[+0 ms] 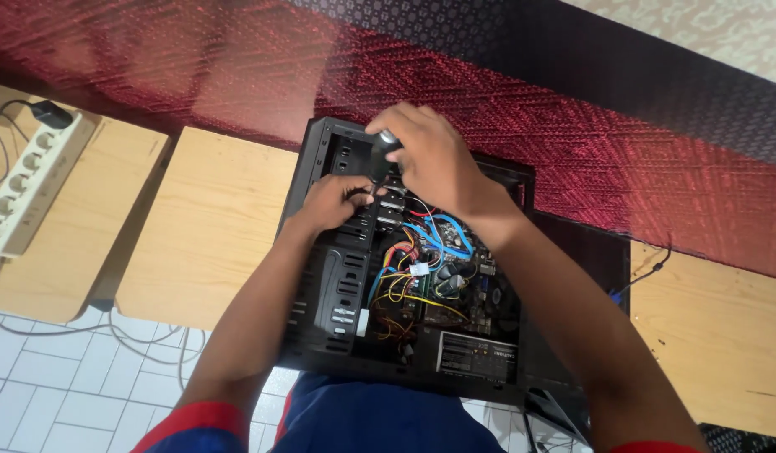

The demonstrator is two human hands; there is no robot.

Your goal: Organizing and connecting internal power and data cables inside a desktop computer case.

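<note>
Black case (337, 277) is laid open on desks for access; screwdriver (381, 155) is gripped upright by right hand (434, 159), while left hand (333, 205) is curled around the drive bay, steadying it.

Black open computer case (337, 277) lies on its side, coloured cables exposed; dark-handled screwdriver (381, 159) stands upright inside.

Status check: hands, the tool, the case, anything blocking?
Right hand grips screwdriver. Left hand steadies beside its tip. Open computer case lies flat. Loose cables crowd nearby.
</note>
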